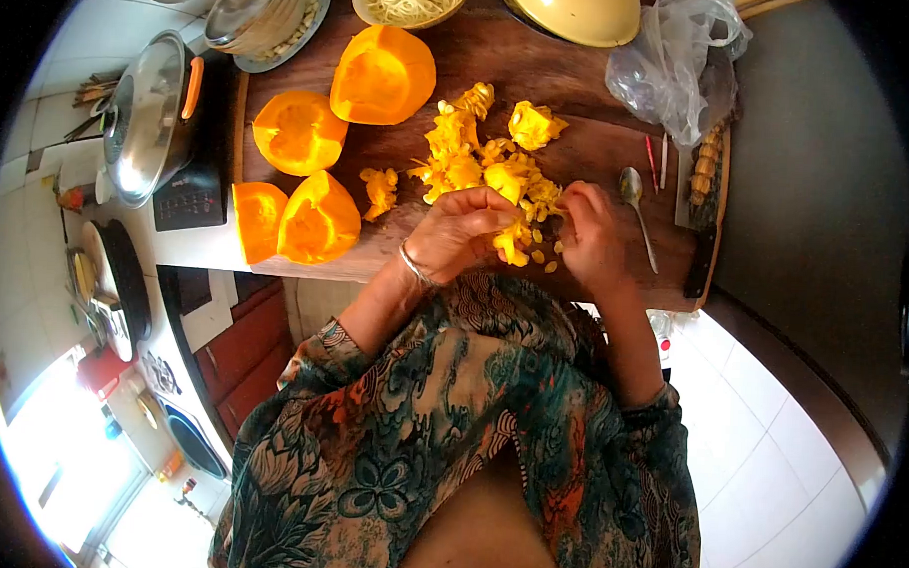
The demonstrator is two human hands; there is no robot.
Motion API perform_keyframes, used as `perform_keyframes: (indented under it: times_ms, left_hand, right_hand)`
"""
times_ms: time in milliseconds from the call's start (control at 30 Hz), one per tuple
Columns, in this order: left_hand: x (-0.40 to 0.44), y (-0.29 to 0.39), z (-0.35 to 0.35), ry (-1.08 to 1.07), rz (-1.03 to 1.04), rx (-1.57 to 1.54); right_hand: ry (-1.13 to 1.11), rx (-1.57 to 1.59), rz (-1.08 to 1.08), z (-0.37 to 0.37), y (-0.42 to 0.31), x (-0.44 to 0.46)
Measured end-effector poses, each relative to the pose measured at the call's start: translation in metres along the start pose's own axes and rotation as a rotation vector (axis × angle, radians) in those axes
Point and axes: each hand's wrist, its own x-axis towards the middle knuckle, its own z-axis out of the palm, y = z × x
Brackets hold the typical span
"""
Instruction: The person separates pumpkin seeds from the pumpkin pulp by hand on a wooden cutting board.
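My left hand (464, 229), with a bracelet on its wrist, pinches a clump of pumpkin pulp (513, 244) between thumb and fingers. Just to the right, my right hand (591, 239) has its fingers curled together at the edge of the pulp pile; what they hold, if anything, is too small to make out. Ahead of both hands lies a heap of stringy pumpkin pulp with seeds (454, 149). Several loose pumpkin seeds (538, 256) are scattered on the wooden board (581, 88) between the hands. Scooped-out pumpkin pieces (320, 219) stand to the left.
A spoon (639, 215) lies right of my right hand, near a red pen-like stick (651, 163). A clear plastic bag (677, 66) is at the back right. Bowls (411, 22) line the far edge. A lidded pot (145, 118) sits at the left.
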Motion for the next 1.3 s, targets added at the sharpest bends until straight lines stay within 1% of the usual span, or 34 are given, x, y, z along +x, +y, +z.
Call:
perform_keyframes:
  times_ms: [100,133,233,333,433,533,600,667,733,867,967,1033,1133,1233,1300]
  left_hand:
    - [-0.003,0.006,-0.007,-0.115,0.005,-0.139]
    - [-0.004,0.007,-0.01,-0.16,0.014,-0.168]
    - [-0.01,0.011,-0.008,-0.173,0.092,-0.155]
    - [-0.01,0.014,-0.016,-0.244,0.107,-0.185]
    - [-0.006,0.016,-0.022,-0.242,0.102,-0.198]
    - [-0.002,0.022,-0.02,-0.199,0.094,-0.208]
    - [0.001,0.025,-0.016,-0.19,0.074,-0.286]
    - [0.004,0.026,-0.017,-0.187,0.073,-0.343]
    - [0.005,0.028,-0.02,-0.187,0.086,-0.301]
    - [0.004,0.031,-0.021,-0.184,0.115,-0.158]
    - [0.006,0.029,-0.022,-0.071,0.104,0.058]
    - [0.005,0.027,-0.023,-0.024,0.093,0.092]
    - [0.004,0.026,-0.026,0.038,0.059,0.09]
    - [0.004,0.026,-0.029,0.061,0.078,-0.014]
    - [0.004,0.026,-0.03,0.066,0.077,-0.071]
  right_hand:
    - [0.05,-0.075,0.104,-0.004,0.004,-0.008]
    - [0.132,0.039,0.128,-0.007,0.002,-0.009]
    - [0.234,0.222,0.177,-0.02,-0.025,-0.003]
    - [0.221,0.431,0.159,-0.02,-0.059,0.005]
    - [0.09,0.456,-0.028,-0.018,-0.083,0.017]
    - [0.134,0.385,0.034,-0.006,-0.089,0.023]
    - [0.195,0.346,0.079,0.003,-0.082,0.023]
    - [0.209,0.356,0.072,0.002,-0.08,0.027]
    - [0.232,0.321,0.03,0.0,-0.081,0.034]
    - [0.136,0.31,0.078,0.005,-0.082,0.038]
    - [0.101,0.295,0.099,0.013,-0.08,0.035]
    - [0.095,0.294,0.117,0.016,-0.079,0.035]
    - [0.103,0.383,0.155,0.018,-0.079,0.035]
    - [0.135,0.601,0.324,0.021,-0.086,0.032]
    - [0.12,0.647,0.358,0.024,-0.08,0.027]
